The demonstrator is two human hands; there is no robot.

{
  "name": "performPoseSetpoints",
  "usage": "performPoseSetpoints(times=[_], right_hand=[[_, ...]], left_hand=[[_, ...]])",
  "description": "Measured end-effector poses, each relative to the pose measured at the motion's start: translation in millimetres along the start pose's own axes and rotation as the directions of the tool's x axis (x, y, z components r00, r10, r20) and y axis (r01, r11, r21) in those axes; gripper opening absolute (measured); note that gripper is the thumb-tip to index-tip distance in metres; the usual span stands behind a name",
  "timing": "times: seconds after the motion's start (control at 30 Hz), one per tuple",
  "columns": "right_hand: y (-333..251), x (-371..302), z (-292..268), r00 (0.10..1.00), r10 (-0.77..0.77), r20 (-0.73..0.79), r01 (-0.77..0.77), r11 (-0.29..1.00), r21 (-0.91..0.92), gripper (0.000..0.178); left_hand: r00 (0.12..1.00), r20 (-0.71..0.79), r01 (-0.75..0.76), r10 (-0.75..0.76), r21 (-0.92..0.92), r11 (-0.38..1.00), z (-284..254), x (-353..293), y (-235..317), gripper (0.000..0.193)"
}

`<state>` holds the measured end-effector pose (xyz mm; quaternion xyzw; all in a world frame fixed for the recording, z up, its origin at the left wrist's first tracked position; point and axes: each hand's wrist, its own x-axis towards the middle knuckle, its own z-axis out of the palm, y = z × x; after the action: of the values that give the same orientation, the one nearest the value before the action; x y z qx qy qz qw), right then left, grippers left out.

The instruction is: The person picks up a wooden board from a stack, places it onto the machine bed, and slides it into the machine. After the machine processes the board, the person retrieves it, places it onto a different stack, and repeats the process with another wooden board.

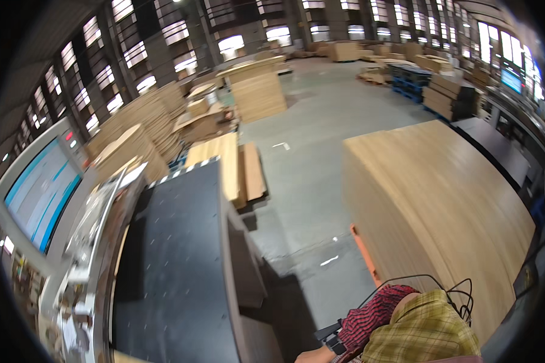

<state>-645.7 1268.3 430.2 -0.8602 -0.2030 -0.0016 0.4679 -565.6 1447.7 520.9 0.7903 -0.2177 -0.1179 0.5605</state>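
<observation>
Hands barely show: only a wrist [313, 356] beside the plaid sleeve [375, 317] peeks in at the bottom edge, grip impossible to tell, between the black machine bed [175, 266] and the tall plywood-sheet stack [442, 199], suggesting a pause between sheets.

Tall stack of pale wood sheets [442, 199] — flat, squared, floor-standing.

The grey concrete floor [312, 181] carries stacks of pale wooden boards [436, 212] (one tall stack nearest) and blue pallets [410, 81].
</observation>
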Motion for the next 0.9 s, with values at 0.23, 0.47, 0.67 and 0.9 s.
performPoseSetpoints(times=[0.23, 0.47, 0.67, 0.9], right_hand=[[61, -117, -78, 0.924, 0.278, -0.262, -0.287, 0.958, 0.003, 0.026], [123, -161, -140, 0.820, 0.382, -0.425, -0.262, 0.912, 0.314, 0.027], [210, -181, -232, 0.651, 0.490, -0.579, -0.390, 0.871, 0.298, 0.020], [277, -201, -351, 0.454, 0.514, -0.728, -0.533, 0.811, 0.241, 0.024]], left_hand=[[0.831, 0.543, -0.026, 0.123, -0.184, 0.983, 173, 107, 34, 0.030], [0.690, 0.715, 0.021, 0.110, -0.172, 0.985, 306, 233, 5, 0.029], [0.677, 0.734, 0.098, 0.063, -0.174, 0.980, 401, 332, 60, 0.028], [0.466, 0.876, -0.005, 0.123, -0.137, 0.991, 543, 454, 86, 0.033]])
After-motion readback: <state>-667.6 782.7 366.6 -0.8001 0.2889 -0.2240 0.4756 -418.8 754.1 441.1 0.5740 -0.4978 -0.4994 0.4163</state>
